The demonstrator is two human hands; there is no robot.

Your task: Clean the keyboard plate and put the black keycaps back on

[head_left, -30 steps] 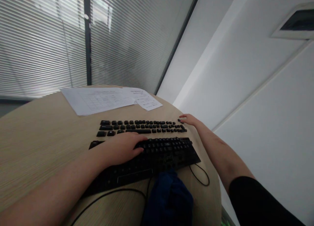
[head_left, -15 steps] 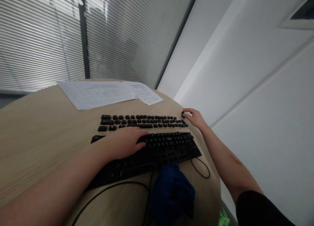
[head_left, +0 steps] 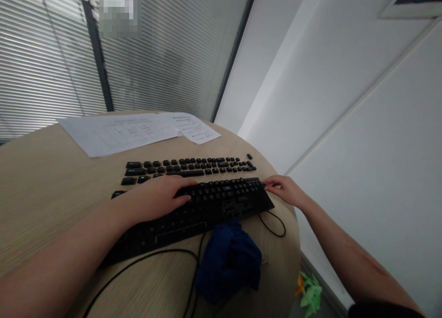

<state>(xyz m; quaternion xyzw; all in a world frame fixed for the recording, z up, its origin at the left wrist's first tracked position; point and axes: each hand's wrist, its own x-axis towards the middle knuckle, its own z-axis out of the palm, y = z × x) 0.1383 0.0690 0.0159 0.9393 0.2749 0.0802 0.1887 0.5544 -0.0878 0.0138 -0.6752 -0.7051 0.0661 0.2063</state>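
Observation:
A black keyboard (head_left: pixel 238 206) lies slanted on the round table, with many keys in its upper right part and bare black areas lower down. Across its left and middle part rests my left hand (head_left: pixel 164 196), palm down, with thumb and index finger apart. My right hand (head_left: pixel 281 189) is at the keyboard's top right corner, fingertips pinched together by its edge. Something dark shows at those fingertips, too small to make out. Loose black keycaps (head_left: pixel 184 173) stand in rows just beyond the keyboard, and a single keycap (head_left: pixel 249 156) lies apart at their far right.
Printed papers (head_left: pixel 127 131) lie at the table's (head_left: pixel 44 184) far side. A crumpled blue cloth (head_left: pixel 229 263) sits in front of the keyboard, near black cables (head_left: pixel 141 258). Blinds and a white wall stand beyond. Something green (head_left: pixel 311 295) shows low at the right.
My right hand has moved from beyond the keycap rows back to the keyboard's right end. The single keycap there now shows uncovered. The view has shifted slightly; my left hand stays on the keyboard.

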